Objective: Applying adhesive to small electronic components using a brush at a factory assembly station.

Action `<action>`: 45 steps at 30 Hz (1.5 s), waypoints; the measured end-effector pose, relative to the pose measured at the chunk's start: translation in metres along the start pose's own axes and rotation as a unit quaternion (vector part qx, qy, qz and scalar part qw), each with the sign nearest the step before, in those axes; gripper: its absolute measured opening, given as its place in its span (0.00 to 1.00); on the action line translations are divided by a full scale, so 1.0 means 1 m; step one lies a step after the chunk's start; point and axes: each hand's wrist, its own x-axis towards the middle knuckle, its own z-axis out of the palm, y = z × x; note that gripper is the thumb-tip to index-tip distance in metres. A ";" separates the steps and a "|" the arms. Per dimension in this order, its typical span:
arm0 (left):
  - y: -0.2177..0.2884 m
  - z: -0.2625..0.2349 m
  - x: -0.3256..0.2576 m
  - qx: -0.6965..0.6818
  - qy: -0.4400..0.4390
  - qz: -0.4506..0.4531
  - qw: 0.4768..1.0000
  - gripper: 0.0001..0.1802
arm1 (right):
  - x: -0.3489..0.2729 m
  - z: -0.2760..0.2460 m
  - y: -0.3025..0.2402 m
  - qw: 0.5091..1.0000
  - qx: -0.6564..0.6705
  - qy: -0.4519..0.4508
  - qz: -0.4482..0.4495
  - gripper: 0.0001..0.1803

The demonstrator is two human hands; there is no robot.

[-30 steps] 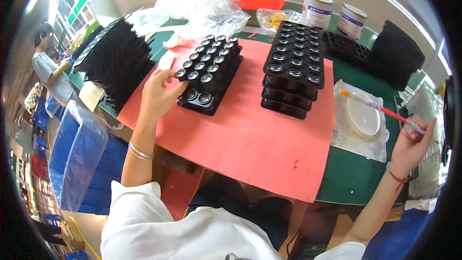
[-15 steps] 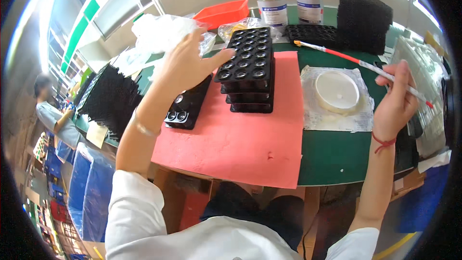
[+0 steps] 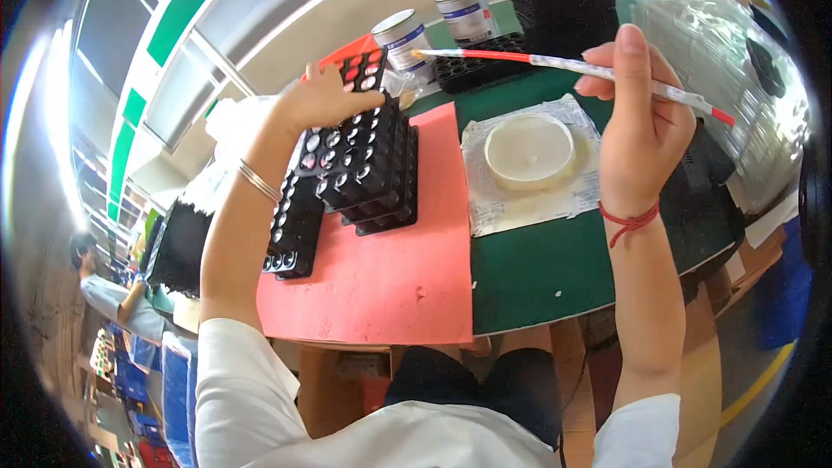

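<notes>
My left hand (image 3: 322, 102) grips the edge of a black tray (image 3: 365, 72) with rows of round cups. That tray is tilted over a stack of similar black trays (image 3: 394, 195); through its far cups red shows. Glossy round pieces seem to sit in the cups. Another black tray (image 3: 293, 230) lies to the left of the stack, partly hidden by my forearm. In my right hand (image 3: 646, 117) is a paintbrush (image 3: 498, 56) with a red and white handle, its bristles pointing left. Below the brush stands a shallow round white dish (image 3: 530, 146) on stained paper (image 3: 496, 218).
A pink sheet (image 3: 364, 303) covers part of the green tabletop (image 3: 555, 269). Behind are two paint cans (image 3: 401, 39), a flat black tray (image 3: 472, 74), a tall black stack (image 3: 559, 0) and a red bin (image 3: 334, 56). Clear plastic trays (image 3: 702, 43) stand right. Another person (image 3: 121, 295) is far left.
My left hand has taken hold of a tray at the stack and tilted it. My right hand, with the brush, has risen. The view has swung right.
</notes>
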 end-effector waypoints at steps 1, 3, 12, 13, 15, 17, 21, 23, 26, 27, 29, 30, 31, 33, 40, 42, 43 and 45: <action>0.010 -0.011 0.006 -0.011 -0.007 0.027 1.000 0.50 | 0.001 0.000 0.001 1.000 -0.002 0.006 0.001 0.15; 0.032 -0.024 0.030 0.010 -0.021 0.092 0.996 0.46 | 0.005 -0.003 0.001 0.998 0.011 0.007 -0.054 0.14; 0.139 0.033 0.119 0.025 -0.092 0.247 0.964 0.34 | 0.007 -0.010 0.003 0.999 -0.026 0.015 -0.033 0.18; 0.137 0.042 0.133 0.034 -0.118 0.261 0.957 0.33 | 0.006 -0.010 0.001 0.999 -0.029 0.004 -0.026 0.17; 0.133 0.071 0.158 0.008 -0.151 0.261 0.953 0.32 | 0.007 -0.009 0.005 0.999 -0.023 -0.009 -0.032 0.17; 0.132 0.079 0.162 0.007 -0.127 0.290 0.949 0.28 | 0.006 -0.006 0.008 0.997 0.019 0.002 -0.075 0.10; 0.125 0.064 0.146 0.091 -0.108 0.275 0.951 0.30 | 0.005 -0.002 0.007 0.998 -0.013 -0.002 -0.066 0.11; 0.142 0.027 0.104 0.084 -0.113 0.283 0.949 0.27 | 0.007 -0.007 0.010 0.997 -0.016 0.024 -0.070 0.12; 0.109 0.008 0.051 0.013 0.035 0.347 0.937 0.20 | 0.006 -0.002 0.008 0.999 -0.016 0.041 -0.028 0.15; 0.095 0.008 0.035 -0.015 0.098 0.374 0.922 0.19 | 0.005 -0.001 0.006 0.998 -0.044 0.034 -0.012 0.16; 0.067 -0.004 -0.013 -0.021 0.197 0.352 0.915 0.18 | 0.004 0.003 0.006 0.998 -0.063 0.029 -0.008 0.17; 0.055 -0.012 -0.040 -0.032 0.199 0.301 0.932 0.18 | 0.002 0.003 0.007 0.997 -0.081 0.019 -0.001 0.17; 0.047 -0.021 -0.065 -0.043 0.200 0.252 0.946 0.19 | 0.001 0.001 0.007 0.995 -0.103 0.012 -0.007 0.18; 0.028 -0.027 -0.104 -0.065 0.233 0.166 0.956 0.19 | 0.000 -0.004 0.009 0.991 -0.130 0.001 -0.015 0.18; -0.034 0.021 -0.150 -0.120 0.169 0.037 0.978 0.18 | -0.007 0.007 0.005 0.986 -0.160 -0.014 -0.038 0.19; -0.041 0.031 -0.148 -0.145 0.148 0.027 0.978 0.16 | -0.011 0.008 0.004 0.985 -0.155 -0.045 -0.056 0.20; -0.041 0.033 -0.146 -0.156 0.135 0.018 0.978 0.16 | -0.013 0.008 0.005 0.984 -0.144 -0.070 -0.074 0.20; -0.042 0.038 -0.144 -0.184 0.140 0.022 0.973 0.15 | -0.017 0.008 0.006 0.980 -0.168 -0.070 -0.077 0.21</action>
